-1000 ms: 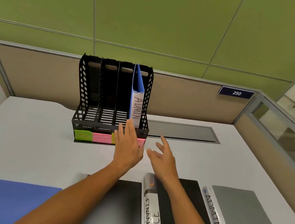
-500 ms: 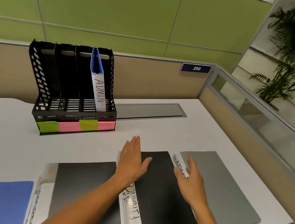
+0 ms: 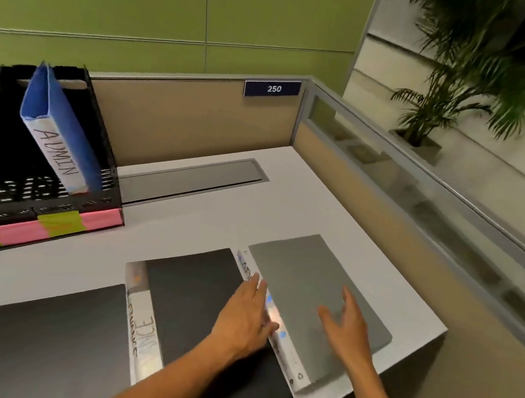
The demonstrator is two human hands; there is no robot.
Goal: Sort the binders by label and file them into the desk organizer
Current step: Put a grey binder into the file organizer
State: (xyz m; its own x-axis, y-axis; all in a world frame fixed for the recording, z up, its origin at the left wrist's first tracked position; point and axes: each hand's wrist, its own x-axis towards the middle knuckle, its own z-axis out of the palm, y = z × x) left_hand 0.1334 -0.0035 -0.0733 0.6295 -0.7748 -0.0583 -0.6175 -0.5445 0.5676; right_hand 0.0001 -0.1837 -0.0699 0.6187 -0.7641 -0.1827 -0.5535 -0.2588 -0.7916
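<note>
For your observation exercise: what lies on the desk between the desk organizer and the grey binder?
In the head view, only bare white desk separates the desk organizer from the grey binder; the black binder lies nearer the camera.

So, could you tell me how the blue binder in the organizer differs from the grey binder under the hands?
The blue binder stands on end, leaning in the rightmost slot of the black organizer; the grey binder lies flat on the desk. Nothing touches the blue one; the left hand is at the grey one's spine and the right hand is over its cover. Both have white spines; the blue one's reads ADMIN.
</note>
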